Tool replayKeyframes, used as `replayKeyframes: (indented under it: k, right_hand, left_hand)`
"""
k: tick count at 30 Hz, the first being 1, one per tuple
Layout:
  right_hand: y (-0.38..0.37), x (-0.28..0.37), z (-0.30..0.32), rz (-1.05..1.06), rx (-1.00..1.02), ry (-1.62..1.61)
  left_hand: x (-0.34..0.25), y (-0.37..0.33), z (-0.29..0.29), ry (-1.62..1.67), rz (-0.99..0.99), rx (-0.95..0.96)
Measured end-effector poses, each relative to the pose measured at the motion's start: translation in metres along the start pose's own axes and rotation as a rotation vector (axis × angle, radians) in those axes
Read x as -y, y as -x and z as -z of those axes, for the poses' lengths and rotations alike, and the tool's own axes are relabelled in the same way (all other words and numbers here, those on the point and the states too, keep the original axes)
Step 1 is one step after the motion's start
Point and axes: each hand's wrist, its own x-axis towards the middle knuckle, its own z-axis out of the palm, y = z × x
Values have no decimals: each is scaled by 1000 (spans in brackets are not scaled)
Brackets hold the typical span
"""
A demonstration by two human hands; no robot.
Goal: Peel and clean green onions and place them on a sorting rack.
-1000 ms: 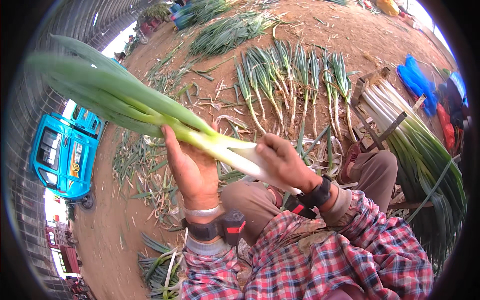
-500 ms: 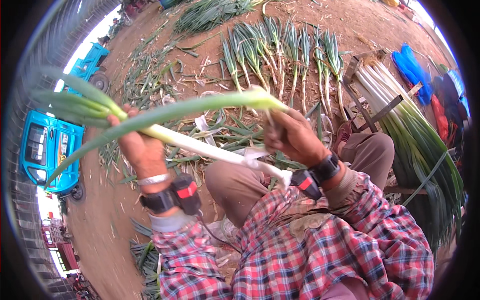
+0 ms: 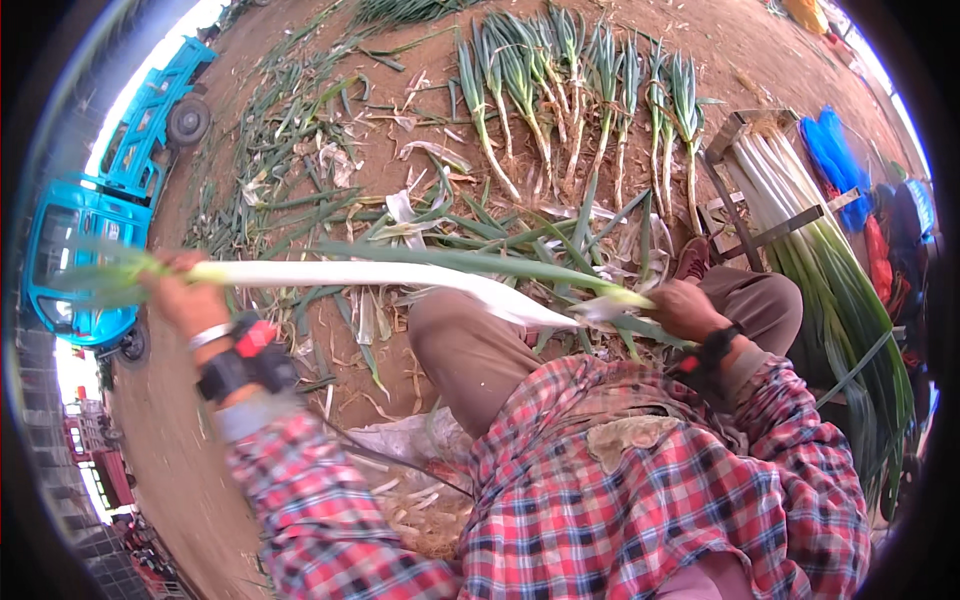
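A long leek (image 3: 375,274) with a white shaft lies stretched sideways in front of my knees. My left hand (image 3: 188,300) is closed around it just below its green leaves, which are blurred by motion. At the right, my right hand (image 3: 688,309) is closed on the end of a stripped outer leaf (image 3: 480,264). That leaf runs back leftward along the leek's upper side; whether its far end is still attached I cannot tell. The leek's root end points toward my right hand, a little short of it.
Several untrimmed leeks (image 3: 522,95) lie in a row on the dirt ahead. Leaf scraps (image 3: 300,205) litter the ground. At the right, a metal frame (image 3: 750,235) holds a stack of cleaned leeks (image 3: 810,235). A blue truck (image 3: 85,255) stands at the far left.
My left hand has moved left and my right hand right, drawing apart. The leek has swung closer to level, and the leaf has gone from arching over my left hand to lying along the shaft.
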Motion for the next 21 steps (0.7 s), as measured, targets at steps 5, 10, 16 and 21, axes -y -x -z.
replayKeyframes:
  k: [5, 10, 16, 21]
  right_hand:
    - [4, -33, -6, -260, 327, 132]
    - [-160, 67, 77, -14, -190, -318]
    - [-218, 202, 117, 639, -162, -761]
    - [-193, 191, 60, 479, -104, -494]
  left_hand:
    - [-79, -39, 29, -59, -140, -165]
    - [-88, -32, 16, -175, -118, -10]
    - [-106, -35, 24, -51, -53, 52]
    - [-103, -30, 14, 56, -62, -24]
